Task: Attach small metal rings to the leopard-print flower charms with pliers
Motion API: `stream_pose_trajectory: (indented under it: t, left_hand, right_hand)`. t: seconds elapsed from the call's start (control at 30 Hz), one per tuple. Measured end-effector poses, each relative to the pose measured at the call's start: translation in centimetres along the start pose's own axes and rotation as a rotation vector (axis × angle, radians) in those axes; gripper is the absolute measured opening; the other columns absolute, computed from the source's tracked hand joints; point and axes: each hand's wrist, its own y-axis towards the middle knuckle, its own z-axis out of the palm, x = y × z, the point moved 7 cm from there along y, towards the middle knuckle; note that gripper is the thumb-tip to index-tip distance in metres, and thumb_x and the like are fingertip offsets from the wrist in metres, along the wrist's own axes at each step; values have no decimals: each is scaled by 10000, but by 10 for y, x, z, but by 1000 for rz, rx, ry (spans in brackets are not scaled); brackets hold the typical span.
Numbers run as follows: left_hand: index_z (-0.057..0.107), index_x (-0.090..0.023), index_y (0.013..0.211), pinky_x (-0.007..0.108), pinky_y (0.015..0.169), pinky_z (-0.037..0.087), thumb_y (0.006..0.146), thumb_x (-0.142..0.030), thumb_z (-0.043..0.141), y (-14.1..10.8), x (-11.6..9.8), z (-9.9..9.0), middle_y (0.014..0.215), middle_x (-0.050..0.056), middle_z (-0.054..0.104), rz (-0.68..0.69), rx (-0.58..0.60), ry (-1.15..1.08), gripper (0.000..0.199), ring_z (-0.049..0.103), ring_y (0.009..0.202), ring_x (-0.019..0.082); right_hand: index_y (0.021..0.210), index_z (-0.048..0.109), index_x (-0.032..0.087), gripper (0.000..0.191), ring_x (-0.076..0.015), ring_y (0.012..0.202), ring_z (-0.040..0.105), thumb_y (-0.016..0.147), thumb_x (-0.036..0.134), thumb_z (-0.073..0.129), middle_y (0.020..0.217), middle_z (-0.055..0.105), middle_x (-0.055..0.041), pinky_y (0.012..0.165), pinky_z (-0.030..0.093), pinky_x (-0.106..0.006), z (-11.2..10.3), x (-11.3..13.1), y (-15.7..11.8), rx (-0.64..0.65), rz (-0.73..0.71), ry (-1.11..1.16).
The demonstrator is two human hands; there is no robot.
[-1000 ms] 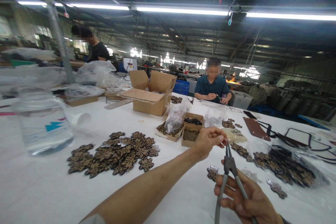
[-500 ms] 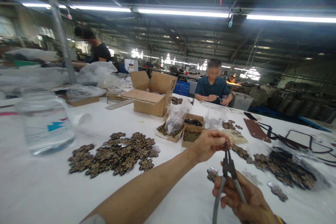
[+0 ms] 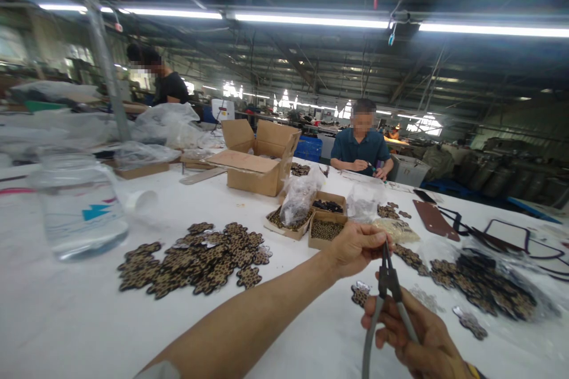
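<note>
My right hand (image 3: 415,323) grips a pair of long-nosed pliers (image 3: 388,284) with grey handles, its jaws pointing up and slightly parted. At the jaw tips is my left hand (image 3: 358,246), thumb and fingers pinched together; whatever lies in the pinch is too small to make out. Below the left hand, a leopard-print flower-shaped piece (image 3: 360,294) lies on the white table. Another such piece (image 3: 470,322) rests to the right of my right hand, and small clear bits (image 3: 425,299) are scattered between them.
Leopard-print pieces form a pile (image 3: 208,257) on the left. Small boxes of brass-coloured parts (image 3: 326,231) and black parts (image 3: 328,207) stand ahead, near a large cardboard box (image 3: 255,180). A clear water jug (image 3: 80,213) is far left. Across the table sits a person (image 3: 361,148).
The pliers' tips and my left fingertips have shifted very slightly against each other. Both hands otherwise keep their places.
</note>
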Motion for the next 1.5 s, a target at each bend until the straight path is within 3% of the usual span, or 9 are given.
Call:
stream_pose_trajectory:
  t: [0.17,0.3,0.43,0.57,0.73,0.93,1.07,1.23,1.5]
  left_hand:
    - [718,-77,807,301,787,479,647,-375,888,0,1,2,796,95,668,-9,-28,3,379,630,767,162]
    - [708,-87,885,307,754,479,697,-450,835,0,0,4,898,120,679,-27,-34,130,428,638,827,185]
    - [656,-102,1016,312,742,478,659,-507,838,-2,7,3,979,126,669,-13,-106,503,569,631,867,202]
    - [546,-144,1245,361,818,498,453,-544,906,-13,32,12,1133,127,619,-113,-84,971,957,605,1004,273]
    - [467,-120,1353,500,1012,421,343,-556,877,-37,68,34,1280,186,529,-263,-67,1424,1173,507,1181,409]
    - [536,-94,1232,450,983,425,461,-391,762,-49,89,38,1202,190,547,-219,-220,1578,856,523,1110,368]
    - [578,-123,1139,450,926,427,472,-312,724,-51,93,32,1138,183,575,-212,-281,1540,707,535,1048,362]
    - [562,-119,1224,458,883,408,543,-342,693,-51,96,35,1121,192,591,-175,-257,1543,728,540,1024,374]
    - [557,-103,1234,462,872,393,642,-421,663,-51,103,34,1125,204,591,-116,-239,1596,680,534,1010,363]
  right_hand:
    - [1133,687,239,617,-366,965,689,538,244,848,1087,723,-149,671,483,-356,-6,-5,0,-7,-25,7]
    - [1249,625,228,707,-339,952,681,556,148,733,1054,713,-133,666,471,-352,-19,-5,4,-12,-97,-36]
    - [1231,596,233,660,-298,947,657,583,118,649,1042,693,-98,677,469,-345,-45,17,11,-93,-287,-140]
    - [1189,568,256,563,-268,956,633,636,178,647,1045,662,-61,761,487,-368,-72,43,13,-242,-478,-238]
    - [1123,563,237,520,-237,912,642,614,136,580,988,654,-43,835,500,-394,-88,39,15,-395,-550,-253]
    - [1022,571,223,508,-219,884,679,538,68,547,912,671,-7,918,521,-436,-92,10,20,-492,-443,-6]
    - [958,566,219,453,-215,863,706,564,60,722,861,688,8,939,536,-427,-99,-8,22,-553,-278,249]
    - [905,579,214,498,-206,808,705,524,112,883,822,697,8,900,566,-404,-101,-20,24,-568,-202,341]
    - [819,602,191,460,-151,720,668,499,111,923,718,655,53,888,558,-343,-97,-18,28,-550,-190,326]
